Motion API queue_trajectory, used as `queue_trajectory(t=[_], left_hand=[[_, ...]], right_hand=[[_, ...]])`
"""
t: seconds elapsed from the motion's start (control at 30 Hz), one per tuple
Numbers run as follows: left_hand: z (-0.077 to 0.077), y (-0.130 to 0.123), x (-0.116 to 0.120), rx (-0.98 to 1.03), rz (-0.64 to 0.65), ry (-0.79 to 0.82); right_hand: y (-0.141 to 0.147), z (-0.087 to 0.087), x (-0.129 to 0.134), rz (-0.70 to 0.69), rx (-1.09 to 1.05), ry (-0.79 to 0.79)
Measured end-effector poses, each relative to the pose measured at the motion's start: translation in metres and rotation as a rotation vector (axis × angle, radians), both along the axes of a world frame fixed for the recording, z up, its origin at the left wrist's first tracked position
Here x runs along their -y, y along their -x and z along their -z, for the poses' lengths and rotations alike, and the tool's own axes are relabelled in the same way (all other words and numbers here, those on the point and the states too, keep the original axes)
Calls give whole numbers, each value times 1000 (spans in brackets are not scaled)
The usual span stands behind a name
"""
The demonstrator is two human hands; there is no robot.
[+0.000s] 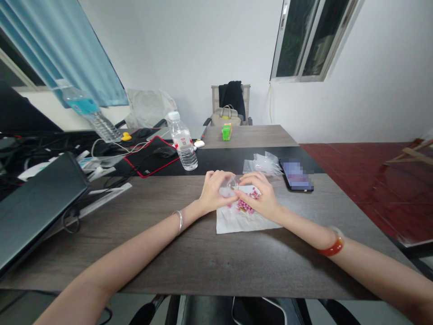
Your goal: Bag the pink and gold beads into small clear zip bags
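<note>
Above a white cloth [233, 224] on the wooden table, my left hand [215, 192] is closed on a small clear plastic bag [227, 191]. Close on its right, my right hand [260, 195] pinches the bag's right side, with its fingers bent over. Pink beads [245, 205] lie in a loose pile on the cloth, partly hidden beneath my right hand. The lower part of the bag is mostly covered by my fingers, and I cannot make out what it contains.
Behind my hands lie more clear bags [265, 163] and a phone [297, 175]. A water bottle [183, 144] stands at the back left, near a red-edged mouse pad [149, 168]. A dark laptop [40, 203] occupies the left side. Farther back is a green object [226, 132].
</note>
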State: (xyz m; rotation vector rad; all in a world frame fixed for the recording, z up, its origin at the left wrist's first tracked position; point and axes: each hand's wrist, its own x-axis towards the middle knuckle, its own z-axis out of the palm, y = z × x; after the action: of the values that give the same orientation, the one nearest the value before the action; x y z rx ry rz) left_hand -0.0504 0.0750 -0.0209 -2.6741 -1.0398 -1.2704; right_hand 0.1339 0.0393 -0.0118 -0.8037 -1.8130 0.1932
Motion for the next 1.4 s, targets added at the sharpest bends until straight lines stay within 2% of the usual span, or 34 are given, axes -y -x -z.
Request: queue_trajectory(t=[0.13,0.27,0.57,0.73,0.83,1.0,1.07,1.23,1.4], left_hand=[[0,-1,2,82,-90,7],[0,-4,5,182,-129,67],[-1,-15,13,336,28,170],[-3,-19,16,480,106,276],[-3,-18,15,536,127,314],[-3,-15,16,566,139,283],[-5,-15,19,546,137,237],[-6,-14,24,517,161,171],[-2,-13,24,505,101,204]], right_hand=[[2,4,2,111,73,44],[4,9,2,80,116,99],[6,10,0,-8,-80,98],[2,9,-5,42,-214,166],[-1,6,-4,53,-244,139],[-4,2,-1,3,-167,-46],[-5,1,-1,-6,-145,-73],[-4,2,0,-33,-146,6],[-2,0,2,-59,-183,66]])
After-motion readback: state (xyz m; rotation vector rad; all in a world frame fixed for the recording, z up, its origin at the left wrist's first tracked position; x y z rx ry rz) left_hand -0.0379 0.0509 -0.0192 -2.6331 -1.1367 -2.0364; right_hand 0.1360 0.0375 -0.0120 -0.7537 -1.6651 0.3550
